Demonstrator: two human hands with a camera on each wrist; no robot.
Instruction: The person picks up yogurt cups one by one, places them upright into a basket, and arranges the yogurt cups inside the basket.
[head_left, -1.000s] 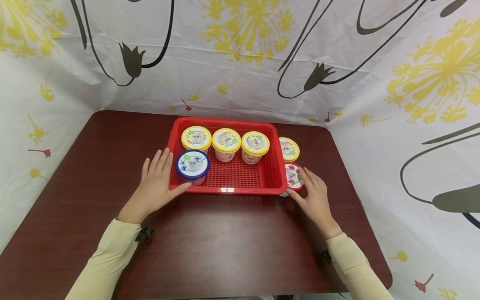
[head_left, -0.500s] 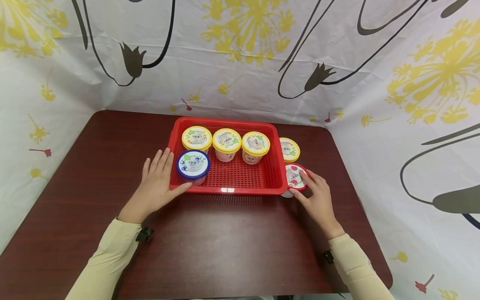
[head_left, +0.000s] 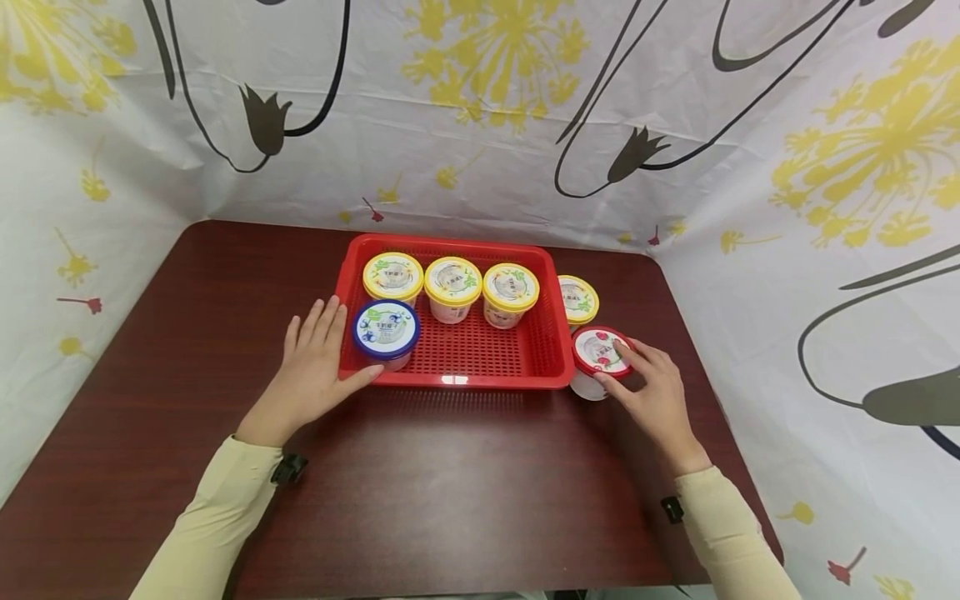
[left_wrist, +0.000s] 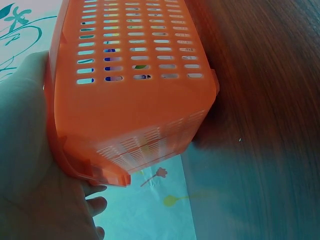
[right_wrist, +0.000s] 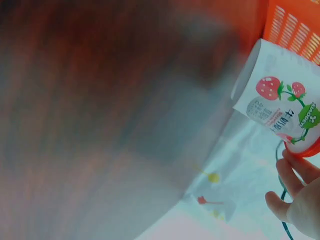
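My left hand [head_left: 303, 375] rests against the left side of a red plastic basket [head_left: 487, 382], fingers straight and thumb at its front rim. In the left wrist view, that hand lies along the rim of the basket [left_wrist: 135, 107]. My right hand [head_left: 656, 396] holds a strawberry yogurt cup [head_left: 600, 350] by its red lid, just right of the basket. In the right wrist view, the cup [right_wrist: 280, 95] shows its strawberry print, and the right hand's fingers [right_wrist: 290, 175] are at the lid's rim. The cup's far side is hidden.
Inside the basket are three yellow-lidded cups [head_left: 453, 283] along the back and a blue-lidded cup [head_left: 386, 329] at front left. Another yellow-lidded cup [head_left: 577, 298] stands right of the basket, behind the strawberry cup. A patterned sheet [head_left: 480, 167] hangs behind the dark table [head_left: 450, 500].
The right hand has moved right with the strawberry cup, away from the basket's right edge, so more of the lid and cup body shows. The left hand and the basket have stayed put.
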